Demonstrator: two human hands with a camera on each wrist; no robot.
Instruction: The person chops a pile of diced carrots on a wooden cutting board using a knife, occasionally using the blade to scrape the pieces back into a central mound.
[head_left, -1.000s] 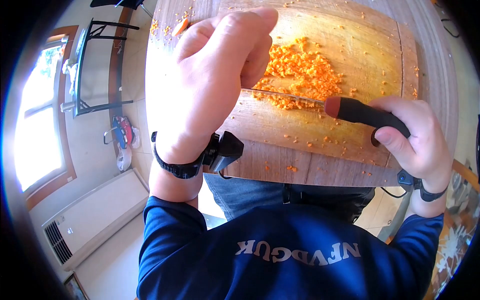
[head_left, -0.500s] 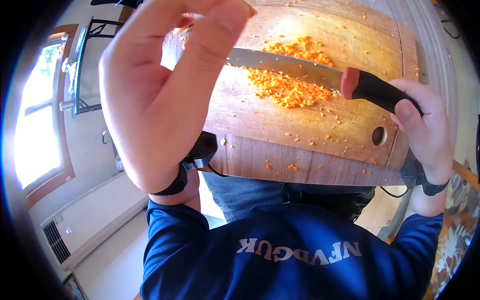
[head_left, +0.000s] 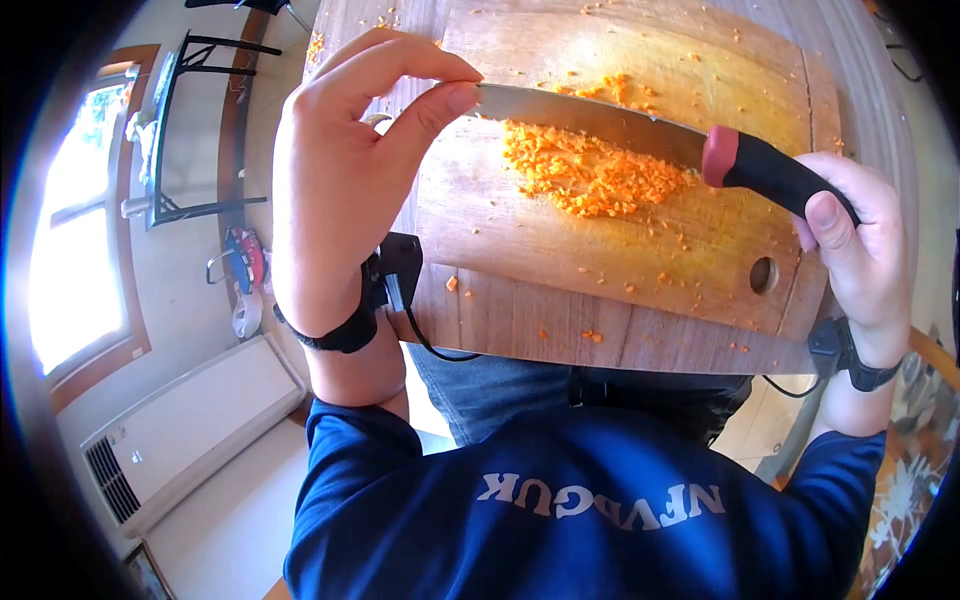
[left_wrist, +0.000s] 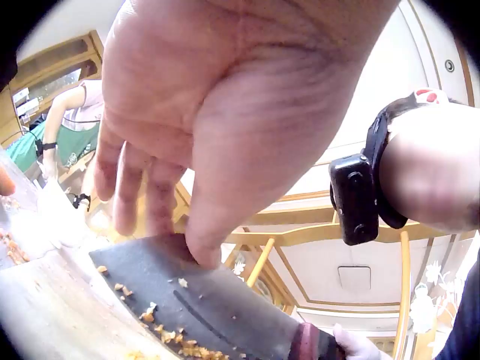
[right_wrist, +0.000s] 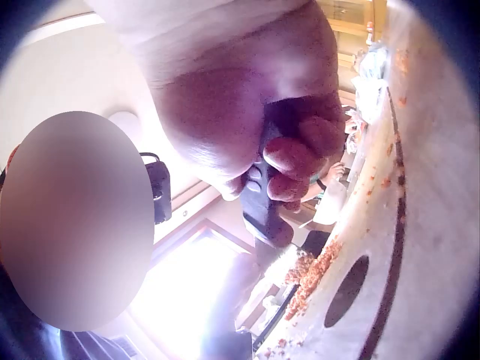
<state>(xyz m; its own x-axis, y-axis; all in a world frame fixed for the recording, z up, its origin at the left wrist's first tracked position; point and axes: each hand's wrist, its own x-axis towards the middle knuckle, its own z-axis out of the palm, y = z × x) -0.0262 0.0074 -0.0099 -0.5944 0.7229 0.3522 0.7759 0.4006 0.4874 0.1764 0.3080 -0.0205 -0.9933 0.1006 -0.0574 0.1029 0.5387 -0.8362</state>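
My right hand (head_left: 862, 245) grips the black and red handle (head_left: 775, 178) of a kitchen knife (head_left: 610, 125). At the far end of the blade, my left hand (head_left: 345, 165) pinches the tip between thumb and fingers. The blade lies across a heap of finely chopped carrot (head_left: 590, 178) on the wooden cutting board (head_left: 600, 262), most of the heap on the side nearer me. In the left wrist view, orange bits cling to the blade (left_wrist: 202, 300) near its lower edge, and the thumb presses on its upper side.
Carrot crumbs (head_left: 590, 336) are scattered over the board and the wooden table (head_left: 520, 320). A round hole (head_left: 763, 275) pierces the board's near right corner. Another person (left_wrist: 75, 112) is at the far left of the left wrist view.
The left hand, first a fist over the board's left side, has lifted, opened and come down onto the blade tip. The knife has moved away from me, its blade now tilted flatter.
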